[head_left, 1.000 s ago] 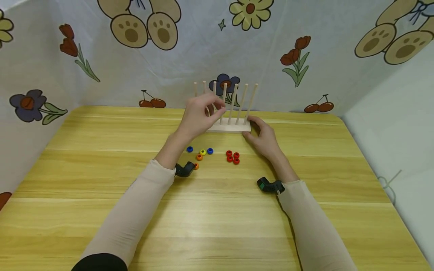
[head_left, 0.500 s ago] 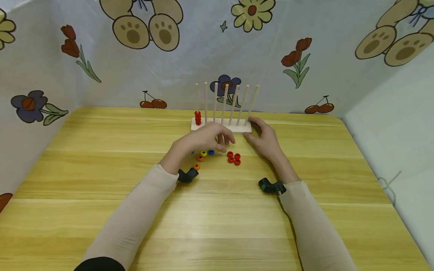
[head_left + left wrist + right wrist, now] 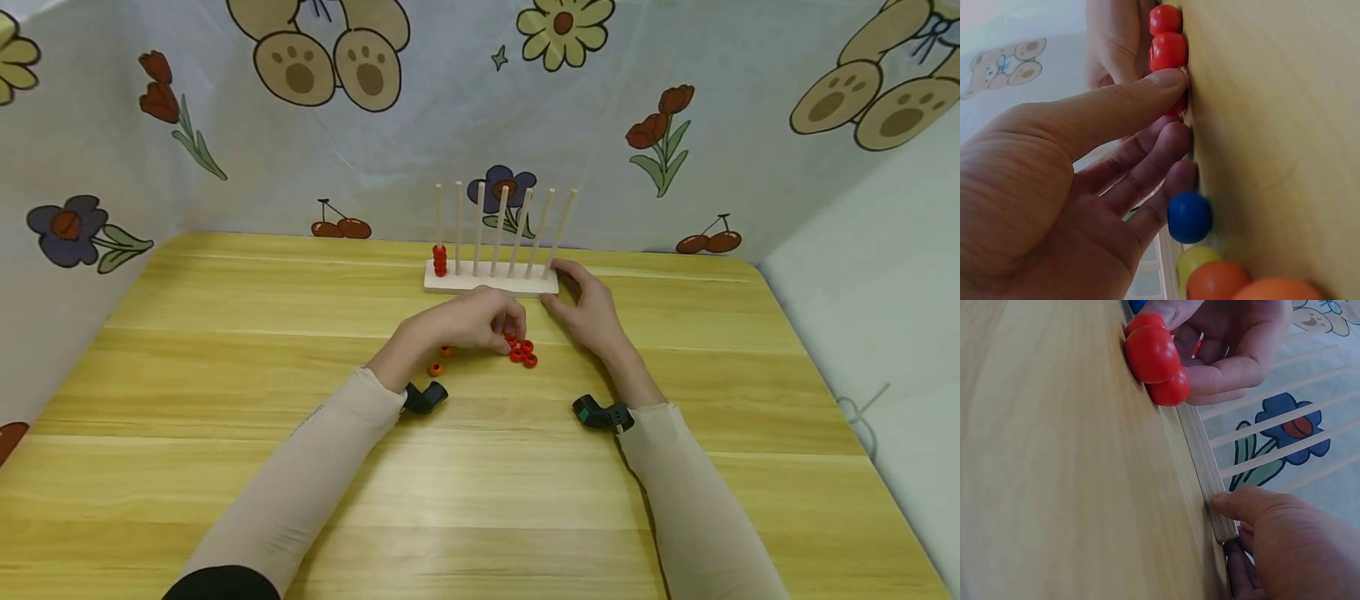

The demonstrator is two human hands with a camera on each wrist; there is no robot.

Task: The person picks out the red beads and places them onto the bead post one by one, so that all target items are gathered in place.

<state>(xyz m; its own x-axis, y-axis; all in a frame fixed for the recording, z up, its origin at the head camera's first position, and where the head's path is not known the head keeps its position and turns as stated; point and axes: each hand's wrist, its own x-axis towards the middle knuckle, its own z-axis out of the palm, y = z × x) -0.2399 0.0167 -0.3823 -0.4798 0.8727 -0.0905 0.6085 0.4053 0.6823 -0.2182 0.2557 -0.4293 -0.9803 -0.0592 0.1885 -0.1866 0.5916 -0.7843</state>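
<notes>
My left hand (image 3: pixel 472 321) is low over the table, its thumb and fingertips pinching one red bead (image 3: pixel 1175 106) at the edge of a small group of red beads (image 3: pixel 529 360). Behind it stands a pale wooden peg rack (image 3: pixel 450 283) with several upright pegs. Red beads (image 3: pixel 439 262) are stacked on its leftmost peg; the other pegs look bare. The right hand (image 3: pixel 588 308) grips the right end of the rack's base, thumb in front and fingers behind. A blue bead (image 3: pixel 1189 217) lies under the left hand's fingers, hidden in the head view.
Two orange beads (image 3: pixel 436 369) lie by the left wrist, with a yellow bead (image 3: pixel 1192 257) beside them in the left wrist view. Each wrist wears a black camera (image 3: pixel 600 413). A printed cloth (image 3: pixel 420 142) hangs behind the wooden table (image 3: pixel 480 500).
My left hand has come down from the pegs to the red beads on the table, uncovering the stacked red beads on the leftmost peg. The right hand keeps its grip on the base.
</notes>
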